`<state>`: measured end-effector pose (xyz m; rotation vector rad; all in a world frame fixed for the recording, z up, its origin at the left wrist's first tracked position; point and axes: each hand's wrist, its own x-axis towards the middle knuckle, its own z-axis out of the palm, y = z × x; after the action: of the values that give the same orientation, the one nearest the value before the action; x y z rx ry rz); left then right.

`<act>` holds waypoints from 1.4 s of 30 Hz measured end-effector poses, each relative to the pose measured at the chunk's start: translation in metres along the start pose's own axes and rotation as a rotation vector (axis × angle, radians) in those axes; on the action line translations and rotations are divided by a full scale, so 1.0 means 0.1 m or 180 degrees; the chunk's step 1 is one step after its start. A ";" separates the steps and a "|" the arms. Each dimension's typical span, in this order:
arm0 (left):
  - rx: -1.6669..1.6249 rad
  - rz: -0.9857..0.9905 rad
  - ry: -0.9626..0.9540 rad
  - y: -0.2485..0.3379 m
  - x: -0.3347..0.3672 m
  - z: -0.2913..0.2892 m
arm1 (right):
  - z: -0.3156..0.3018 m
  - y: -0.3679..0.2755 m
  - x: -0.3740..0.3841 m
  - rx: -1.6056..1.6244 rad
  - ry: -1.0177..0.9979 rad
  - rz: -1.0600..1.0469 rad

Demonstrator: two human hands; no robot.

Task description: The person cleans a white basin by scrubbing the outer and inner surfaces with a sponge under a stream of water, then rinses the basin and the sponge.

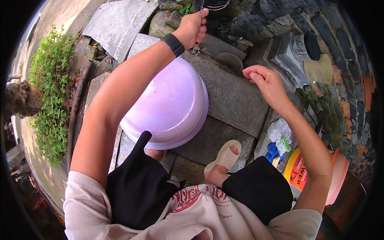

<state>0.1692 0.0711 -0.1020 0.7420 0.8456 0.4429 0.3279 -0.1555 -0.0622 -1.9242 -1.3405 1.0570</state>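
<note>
My left hand (195, 30), with a black band on its wrist, reaches to the top of the view. Its fingers are closed on a thin wire-like strand (202, 5); a dark object (213, 4) beside it is cut off by the edge. Under my left forearm a light purple basin (172, 104) rests on the stone slabs, seemingly bottom up. My right hand (268, 86) hovers over the slabs at the right, thumb and fingers pressed together. Whatever they may hold is too small to make out. A grey rounded piece (229, 62) lies between the hands.
Right, by a brick wall (340, 52), stand a clear tub with a black end (305, 46) and a yellowish container (319, 69). A yellow-orange bucket (297, 170), white crumpled plastic (279, 131) and a blue cloth (273, 153) sit near my right forearm. Green plants (52, 96) grow left.
</note>
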 end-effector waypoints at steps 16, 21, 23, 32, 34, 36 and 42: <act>0.0218 0.0175 0.0066 0.07 -0.08 0.04 | 0.44 1.11 -0.94 0.2171 0.0556 0.1119; 0.0246 0.0088 -0.0368 0.16 -0.02 -0.12 | 0.53 1.15 -0.87 0.2094 0.0317 0.1131; 0.0077 0.0049 -0.0227 0.14 -0.03 -0.05 | 0.54 1.18 -0.87 0.2079 0.0269 0.1158; 0.0183 0.0240 -0.0912 0.22 -0.12 -0.05 | 0.50 1.37 -0.93 0.2036 0.0316 0.1242; 0.0412 0.0190 -0.0788 0.24 -0.12 -0.02 | 0.50 1.39 -0.93 0.2045 0.0303 0.1243; 0.0574 0.0319 -0.0168 0.16 -0.12 0.06 | 0.51 1.40 -0.93 0.2035 0.0296 0.1250; 0.0310 0.0255 -0.0272 0.14 -0.10 0.05 | 0.55 1.44 -0.93 0.2085 0.0306 0.1266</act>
<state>0.1663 0.0719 -0.0842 0.8811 0.7632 0.4404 0.3355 -0.2912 -0.1797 -1.7187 -0.4602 1.3582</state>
